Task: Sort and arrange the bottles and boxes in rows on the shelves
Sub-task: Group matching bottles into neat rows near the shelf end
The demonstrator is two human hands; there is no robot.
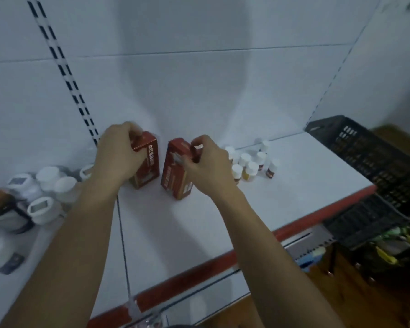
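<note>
I had both hands up on the shelf, one red box in each. My left hand was curled over the top of the left box, fingers wrapped round its upper edge. That box stood near the white back panel. My right hand pinched the top of the right box between thumb and fingers. This box sat a little nearer the shelf's red front strip and looked slightly tilted, though the wide lens may have exaggerated that. The two boxes were close but apart, with a narrow gap between them.

I judged that holding them by the tops left the bases free to settle and be nudged flush, so the pair could start a row.

Their position made sense as sorting by kind. The white-capped jars were bunched to the left and the small bottles clustered loosely to the right, so the boxes took the open stretch between. Neither group was in tidy lines yet.

A black crate rested against the shelf's right end, and I could not tell what it held.
</note>
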